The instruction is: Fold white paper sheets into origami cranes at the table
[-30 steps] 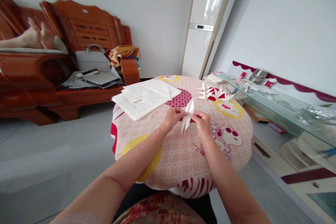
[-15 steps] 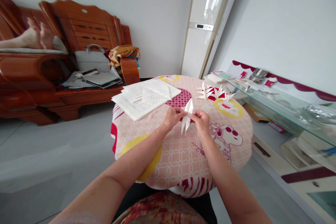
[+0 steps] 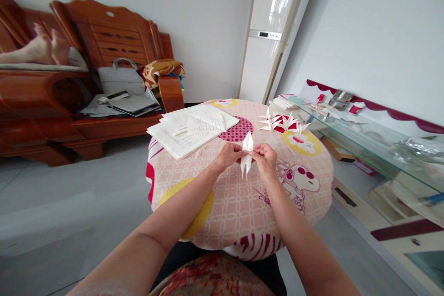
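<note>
A folded white paper (image 3: pixel 248 142), long and pointed with two narrow legs at its lower end, stands upright between my hands above the round table. My left hand (image 3: pixel 229 154) pinches its left side, closed. From the right, my right hand (image 3: pixel 265 157) is also closed, thumb and fingers gripping the other edge. Several finished paper cranes (image 3: pixel 286 121) sit together beyond my right hand. Up and to the left of my hands lies a stack of written paper sheets (image 3: pixel 183 141), a loose folded sheet (image 3: pixel 207 122) on top.
A patterned cloth (image 3: pixel 229 212) covers the round table. On the right stands a glass-topped cabinet (image 3: pixel 374 148) with assorted items. A wooden sofa (image 3: pixel 104 37) at the left holds a grey bag (image 3: pixel 120 78), a laptop and a person's bare feet (image 3: pixel 48 46). A tall white air conditioner (image 3: pixel 265 32) stands behind.
The folded paper has turned slightly between my fingers, so its broad face and both legs show more squarely. Both hands keep their hold in nearly the same place.
</note>
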`<state>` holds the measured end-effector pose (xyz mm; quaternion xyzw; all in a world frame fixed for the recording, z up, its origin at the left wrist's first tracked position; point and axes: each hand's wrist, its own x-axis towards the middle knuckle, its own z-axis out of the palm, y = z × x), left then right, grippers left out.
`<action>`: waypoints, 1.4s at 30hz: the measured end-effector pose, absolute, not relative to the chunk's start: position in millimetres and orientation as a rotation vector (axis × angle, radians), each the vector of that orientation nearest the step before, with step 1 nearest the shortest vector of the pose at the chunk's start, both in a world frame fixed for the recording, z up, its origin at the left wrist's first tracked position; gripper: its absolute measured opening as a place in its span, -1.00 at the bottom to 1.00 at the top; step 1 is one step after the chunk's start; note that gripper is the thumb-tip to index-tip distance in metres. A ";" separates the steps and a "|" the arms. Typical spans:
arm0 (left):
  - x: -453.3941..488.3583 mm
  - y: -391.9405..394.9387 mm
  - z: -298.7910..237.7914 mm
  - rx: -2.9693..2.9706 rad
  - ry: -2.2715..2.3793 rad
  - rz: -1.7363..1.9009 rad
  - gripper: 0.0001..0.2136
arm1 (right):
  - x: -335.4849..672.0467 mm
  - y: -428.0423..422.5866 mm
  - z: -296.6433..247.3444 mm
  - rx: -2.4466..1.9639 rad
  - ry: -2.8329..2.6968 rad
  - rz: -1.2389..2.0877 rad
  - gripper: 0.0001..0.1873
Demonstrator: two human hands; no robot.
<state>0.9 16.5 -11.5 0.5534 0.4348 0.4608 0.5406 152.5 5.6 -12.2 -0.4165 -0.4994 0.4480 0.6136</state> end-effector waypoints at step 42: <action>2.4 14.6 -7.0 1.152 0.925 1.100 -0.77 | 149.5 2.8 -15.6 -0.975 -1.202 1.138 -0.68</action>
